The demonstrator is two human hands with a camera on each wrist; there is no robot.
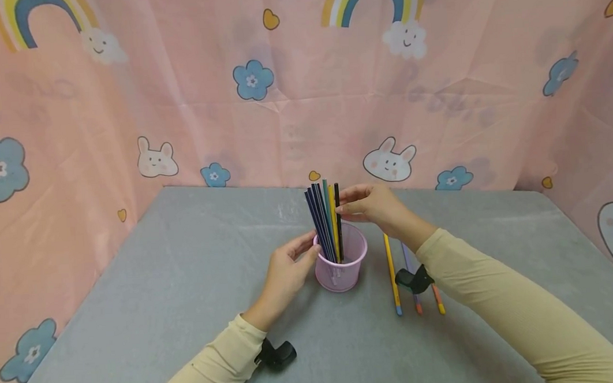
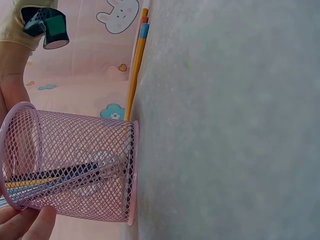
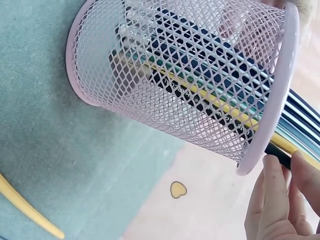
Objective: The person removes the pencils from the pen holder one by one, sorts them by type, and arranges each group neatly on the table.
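Observation:
A pink mesh pencil cup (image 1: 342, 276) stands upright on the table, holding several dark blue pencils (image 1: 319, 222), a teal one and a yellow one (image 1: 334, 219). My left hand (image 1: 288, 273) holds the cup's rim at its left side, thumb in front; in the left wrist view its fingertips (image 2: 41, 222) lie against the mesh. Just above the rim, my right hand (image 1: 370, 206) pinches a black pencil (image 1: 340, 236) between thumb and fingers. The black pencil's lower part is inside the cup, beside the yellow pencil, with lettering showing through the mesh in the right wrist view.
Right of the cup, a yellow pencil (image 1: 392, 274) with a blue end lies on the grey table (image 1: 187, 290). Beside it are a purple pencil (image 1: 406, 258) and an orange one (image 1: 438, 299), partly under the right forearm. A pink patterned cloth (image 1: 303, 128) hangs behind.

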